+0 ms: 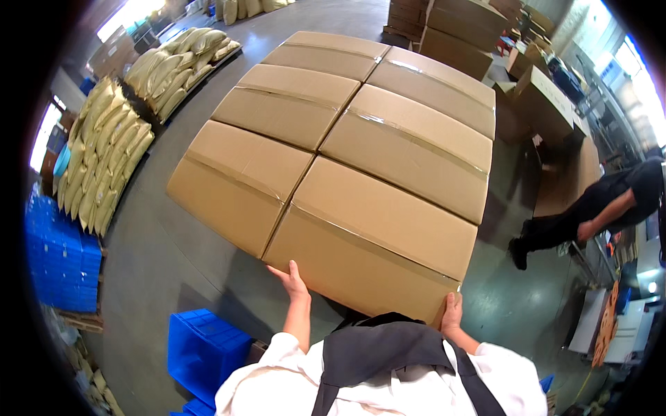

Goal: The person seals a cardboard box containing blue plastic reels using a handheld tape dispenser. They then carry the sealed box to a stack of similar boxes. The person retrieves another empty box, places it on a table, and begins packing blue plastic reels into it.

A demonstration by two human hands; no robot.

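Several taped cardboard boxes sit side by side in two columns and three rows, their tops level. My hands are at opposite ends of the near right cardboard box [378,222]. At its near left corner, my left hand [293,282] has the thumb up against the front face and the fingers reaching around the edge. My right hand [451,315] grips the near right corner, thumb uppermost, most fingers hidden behind the cardboard. Clear tape runs along the box top. The neighbouring near left box [236,184] touches it, with a narrow seam between them.
Blue plastic crates [207,353] stand close by my left arm. Stacked yellowish sacks [104,156] and a blue stack [61,253] line the left side. A person in dark clothes [603,208] stands at the right near an open carton [572,177]. More cartons [458,41] are at the back.
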